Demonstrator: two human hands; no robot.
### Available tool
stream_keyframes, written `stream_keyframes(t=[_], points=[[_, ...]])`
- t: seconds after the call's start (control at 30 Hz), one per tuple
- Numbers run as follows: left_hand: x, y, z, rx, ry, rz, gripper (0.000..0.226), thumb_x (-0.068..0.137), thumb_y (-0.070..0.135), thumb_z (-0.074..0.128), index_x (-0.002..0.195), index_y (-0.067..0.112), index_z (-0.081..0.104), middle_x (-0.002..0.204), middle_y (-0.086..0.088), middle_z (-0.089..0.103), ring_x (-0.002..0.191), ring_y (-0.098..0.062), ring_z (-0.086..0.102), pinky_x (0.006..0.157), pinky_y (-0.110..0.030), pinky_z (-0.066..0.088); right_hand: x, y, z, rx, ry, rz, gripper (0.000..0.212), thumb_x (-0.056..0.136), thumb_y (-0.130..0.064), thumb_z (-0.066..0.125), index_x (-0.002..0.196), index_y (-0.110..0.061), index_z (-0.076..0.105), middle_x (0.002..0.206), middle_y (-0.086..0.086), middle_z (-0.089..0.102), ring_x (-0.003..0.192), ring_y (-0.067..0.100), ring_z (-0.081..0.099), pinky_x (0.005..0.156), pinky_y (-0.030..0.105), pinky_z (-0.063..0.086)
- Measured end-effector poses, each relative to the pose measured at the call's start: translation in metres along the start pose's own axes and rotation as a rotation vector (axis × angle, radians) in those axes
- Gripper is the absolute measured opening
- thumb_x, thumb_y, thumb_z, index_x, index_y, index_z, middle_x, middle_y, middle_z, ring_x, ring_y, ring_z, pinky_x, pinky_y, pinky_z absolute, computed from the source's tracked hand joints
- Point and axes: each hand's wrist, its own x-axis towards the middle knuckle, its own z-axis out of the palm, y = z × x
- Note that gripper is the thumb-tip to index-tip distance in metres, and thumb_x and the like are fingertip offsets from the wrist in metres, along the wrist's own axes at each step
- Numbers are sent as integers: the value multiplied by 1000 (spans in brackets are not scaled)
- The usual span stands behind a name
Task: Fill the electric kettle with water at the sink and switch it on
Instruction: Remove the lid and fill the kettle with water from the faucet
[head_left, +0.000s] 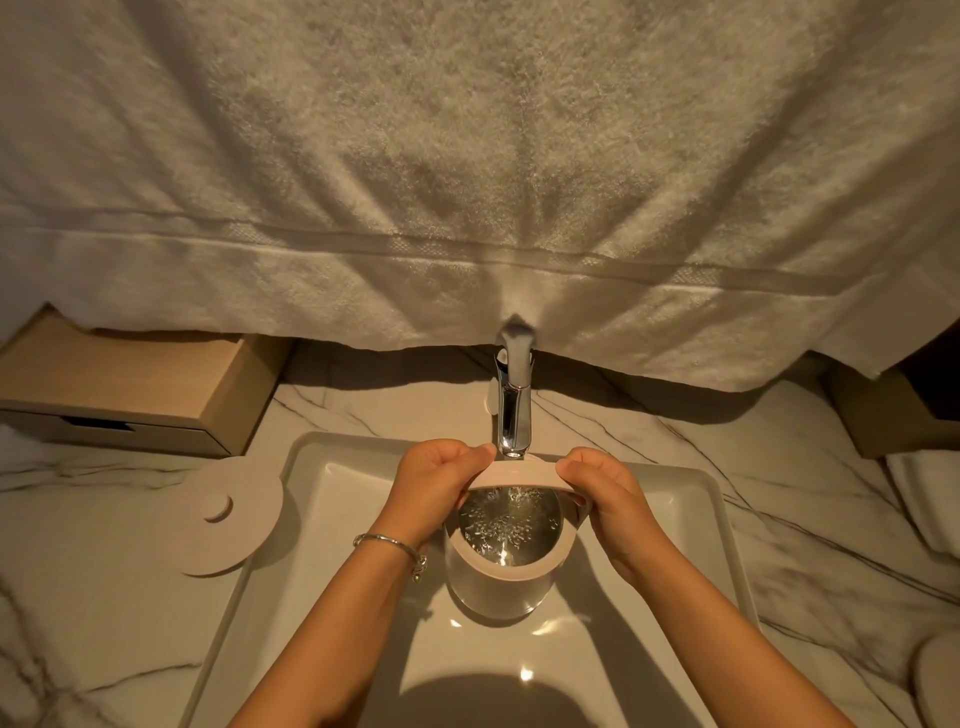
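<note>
A pale cream electric kettle with an open top hangs inside the white rectangular sink, right under the chrome tap. Water runs from the spout into it and the surface inside bubbles. My left hand grips the kettle's rim on the left side; a silver bracelet sits on that wrist. My right hand grips the rim on the right side. The kettle's handle is hidden behind my hands.
A round cream disc, possibly the lid or base, lies on the marble counter left of the sink. A wooden drawer box stands at the back left, another box at the back right. A large white towel hangs over the tap.
</note>
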Motion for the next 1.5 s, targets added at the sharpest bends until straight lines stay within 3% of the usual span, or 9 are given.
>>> stream_keyframes(t=[0.37, 0.5, 0.73, 1.0, 1.5], points=[[0, -1, 1, 8, 5, 2, 27, 81, 20, 63, 69, -4, 62, 42, 0, 48, 35, -4, 44, 41, -11, 38, 2, 3, -1, 0, -1, 6, 23, 71, -31, 55, 49, -22, 55, 48, -12, 51, 53, 2, 48, 55, 20, 39], [0, -2, 1, -4, -7, -3, 29, 81, 20, 62, 63, -3, 60, 35, 6, 48, 33, -5, 44, 41, -12, 39, 3, 3, -1, 0, -8, 1, 24, 71, -31, 55, 49, -22, 54, 47, -12, 50, 52, 2, 47, 52, 20, 38], [1, -4, 2, -15, 1, 52, 40, 81, 19, 63, 74, -20, 57, 52, -9, 50, 37, -7, 45, 43, -13, 40, 4, 3, -4, -8, -19, 5, 24, 71, -32, 54, 48, -24, 55, 47, -12, 51, 52, 1, 48, 51, 18, 39], [2, -12, 2, -44, -1, 74, 36, 81, 18, 62, 47, 9, 52, 33, 8, 44, 32, -5, 39, 40, -14, 36, 5, 4, -6, 15, -56, -6, 19, 71, -28, 56, 55, -17, 55, 49, -10, 52, 50, 5, 47, 48, 17, 38], [5, -14, 6, -61, 21, 63, 37, 79, 17, 64, 45, 11, 51, 34, 8, 44, 32, -5, 38, 37, -13, 33, 7, 5, -8, 47, -56, 3, 18, 71, -25, 56, 56, -14, 54, 46, -12, 52, 48, 1, 47, 47, 13, 38]])
